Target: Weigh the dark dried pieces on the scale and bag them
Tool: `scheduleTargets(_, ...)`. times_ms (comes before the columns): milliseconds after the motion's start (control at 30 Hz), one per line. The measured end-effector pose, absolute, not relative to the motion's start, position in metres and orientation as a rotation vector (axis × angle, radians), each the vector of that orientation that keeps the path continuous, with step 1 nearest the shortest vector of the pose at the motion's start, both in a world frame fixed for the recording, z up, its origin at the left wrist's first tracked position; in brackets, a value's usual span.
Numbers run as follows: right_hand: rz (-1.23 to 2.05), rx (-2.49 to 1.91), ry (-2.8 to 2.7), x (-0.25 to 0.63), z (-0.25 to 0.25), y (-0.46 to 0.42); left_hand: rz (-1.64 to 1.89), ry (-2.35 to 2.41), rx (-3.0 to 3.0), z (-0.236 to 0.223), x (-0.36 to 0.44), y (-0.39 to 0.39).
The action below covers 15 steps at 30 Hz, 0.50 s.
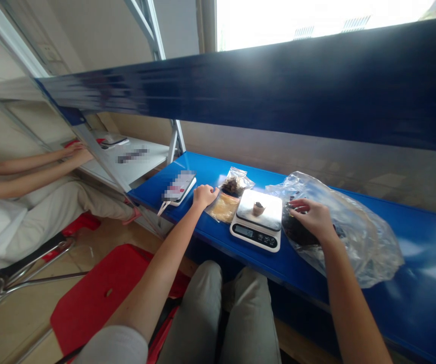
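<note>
We rest our left hand [205, 196], fingers loosely curled, just beside a flat tan-filled zip bag [223, 208]. Our right hand [311, 218], fingers spread, presses dark material [296, 228] in a large clear plastic bag [358, 237], right of a digital kitchen scale [256, 235] bearing a small cup [258, 209].

No legible text, scale readout [244, 231] too small

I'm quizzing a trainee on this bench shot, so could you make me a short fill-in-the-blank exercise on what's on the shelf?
The hand on the large clear bag is the person's ____ hand.
The small cup on the digital kitchen scale holds ____ material.
The shelf under them is ____.
Missing words: right; dark; blue.
</note>
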State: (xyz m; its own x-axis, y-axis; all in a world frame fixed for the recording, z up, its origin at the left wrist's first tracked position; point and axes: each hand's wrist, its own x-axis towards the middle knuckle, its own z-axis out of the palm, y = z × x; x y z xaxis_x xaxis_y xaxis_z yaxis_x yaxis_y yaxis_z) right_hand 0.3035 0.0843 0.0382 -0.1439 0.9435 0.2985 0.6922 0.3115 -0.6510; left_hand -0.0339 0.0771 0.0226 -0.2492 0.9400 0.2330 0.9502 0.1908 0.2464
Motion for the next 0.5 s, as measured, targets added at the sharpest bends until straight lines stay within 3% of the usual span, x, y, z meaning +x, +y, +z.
scheduleTargets(500, 0.402, -1.503, -2.066, 0.3094, 0.0287, 0.0872, -0.506, -2.393, -1.919, 0.0237, -0.033, 0.0764)
